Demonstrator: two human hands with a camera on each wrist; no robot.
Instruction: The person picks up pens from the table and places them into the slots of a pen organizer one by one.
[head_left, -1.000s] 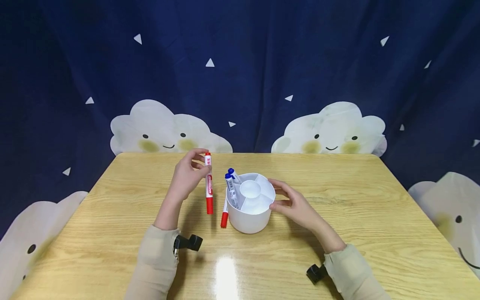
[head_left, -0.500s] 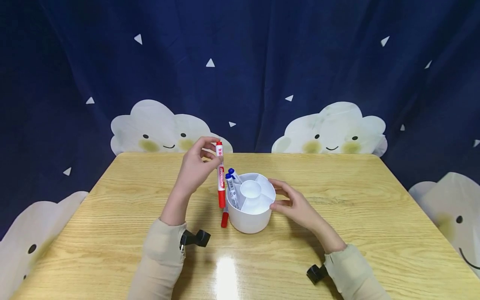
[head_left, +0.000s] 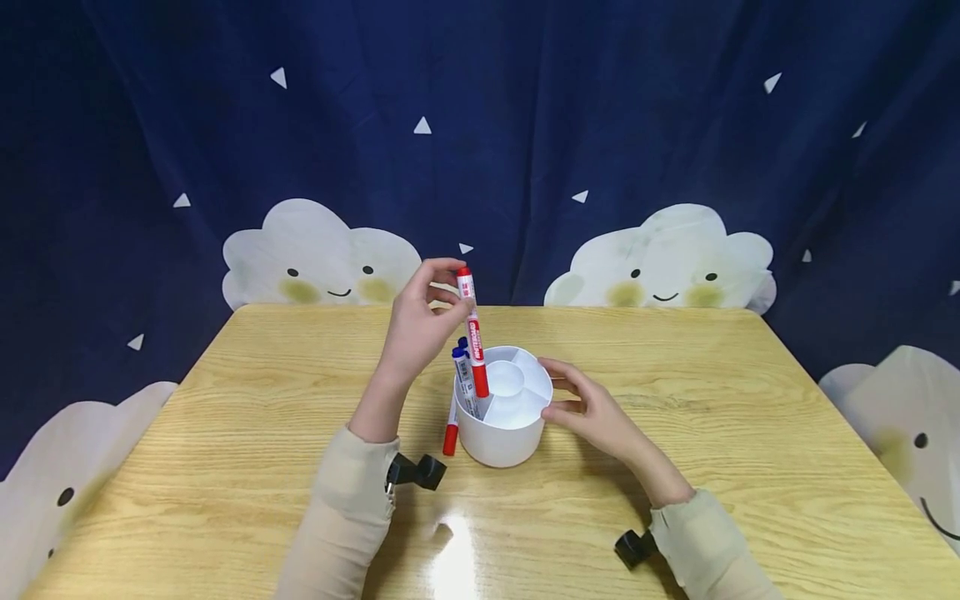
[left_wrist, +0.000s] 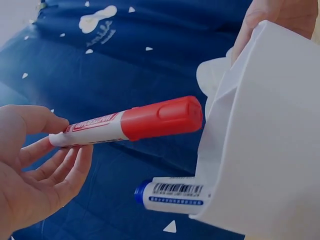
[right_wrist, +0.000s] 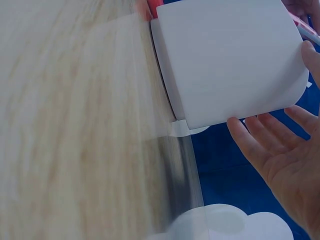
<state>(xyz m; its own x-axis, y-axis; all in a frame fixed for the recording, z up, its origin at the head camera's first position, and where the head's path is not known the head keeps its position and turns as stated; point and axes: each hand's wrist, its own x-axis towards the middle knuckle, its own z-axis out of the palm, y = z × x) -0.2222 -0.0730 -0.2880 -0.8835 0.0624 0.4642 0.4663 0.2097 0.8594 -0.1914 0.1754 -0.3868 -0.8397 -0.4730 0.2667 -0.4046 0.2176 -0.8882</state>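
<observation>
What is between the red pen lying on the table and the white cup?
Nothing; in the head view the lying red marker sits right beside the white holder, no gap visible.

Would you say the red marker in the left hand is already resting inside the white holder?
No, the left hand holds the red marker above the white holder, its capped end at the rim.
</observation>
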